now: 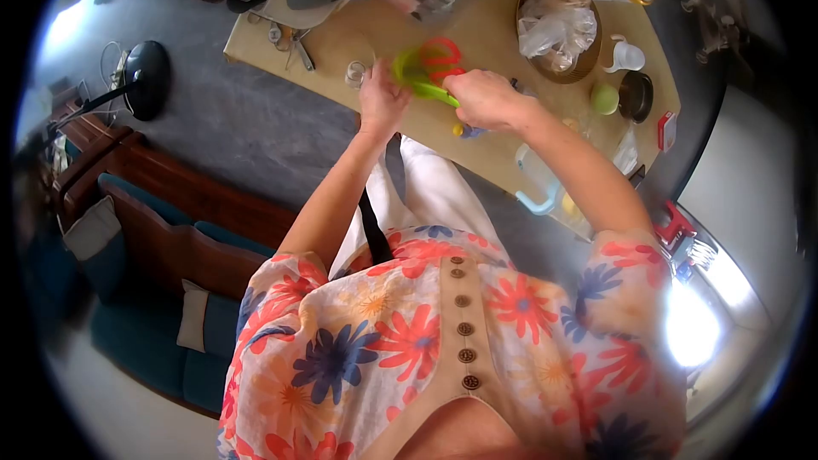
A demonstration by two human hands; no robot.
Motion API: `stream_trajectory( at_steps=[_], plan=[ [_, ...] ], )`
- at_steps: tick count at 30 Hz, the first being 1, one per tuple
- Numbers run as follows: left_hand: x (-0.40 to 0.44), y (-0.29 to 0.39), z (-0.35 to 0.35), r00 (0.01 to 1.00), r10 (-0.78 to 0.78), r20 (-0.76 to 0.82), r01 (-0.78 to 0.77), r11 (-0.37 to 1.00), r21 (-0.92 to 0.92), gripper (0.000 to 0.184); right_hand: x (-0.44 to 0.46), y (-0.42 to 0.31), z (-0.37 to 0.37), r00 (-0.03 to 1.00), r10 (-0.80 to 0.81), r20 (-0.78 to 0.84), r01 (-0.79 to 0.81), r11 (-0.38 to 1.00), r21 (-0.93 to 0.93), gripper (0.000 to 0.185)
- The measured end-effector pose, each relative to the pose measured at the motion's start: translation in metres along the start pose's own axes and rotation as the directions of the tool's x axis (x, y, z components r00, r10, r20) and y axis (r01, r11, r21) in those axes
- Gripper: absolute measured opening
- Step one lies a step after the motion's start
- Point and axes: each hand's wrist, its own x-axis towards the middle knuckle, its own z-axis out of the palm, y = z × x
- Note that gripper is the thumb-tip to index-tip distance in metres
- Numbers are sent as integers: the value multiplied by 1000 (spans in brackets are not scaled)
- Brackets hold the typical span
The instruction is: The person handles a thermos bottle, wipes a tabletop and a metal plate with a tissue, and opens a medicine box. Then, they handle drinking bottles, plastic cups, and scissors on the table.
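Note:
Over the near edge of the wooden table (pixel 332 85), my right hand (pixel 484 100) is wrapped round the handle of a green tool (pixel 416 77), whose head is blurred. My left hand (pixel 383 99) is at the left side of the green head, its fingers close together; what they hold, if anything, is hidden. Red-handled scissors (pixel 440 53) lie just behind the green tool. A small clear glass (pixel 355 73) stands by my left fingertips. Small blue and yellow items (pixel 467 130) are below my right hand.
A round basket (pixel 594 64) holds plastic bags. To its right are a white cup (pixel 628 56), a green ball-shaped item (pixel 604 99) and a dark bowl (pixel 636 96). A clear pitcher with a blue handle (pixel 537 204) sits at the near edge. Metal tools (pixel 302 53) lie far left.

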Motion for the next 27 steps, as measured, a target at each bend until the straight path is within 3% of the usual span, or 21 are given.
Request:
stream_trajectory(
  at_steps=[2,5,11,20,27],
  plan=[
    [2,30,-11,953,296,-58,-257,899,355,61,-7,-1,0,1000,18,4,-19,1000,25,25],
    [14,72,-15,902,406,144,-428,803,415,75,-32,5,7,983,-46,-179,64,993,95,21],
    [10,110,8,884,334,327,-467,651,598,76,-111,5,16,940,44,-337,67,947,313,30],
    [17,88,14,845,423,326,-526,768,365,58,-132,37,22,916,285,-281,-100,842,529,40],
    [11,75,-1,808,531,254,-588,747,309,57,-65,42,3,961,133,-243,-8,889,458,33]
  ],
)
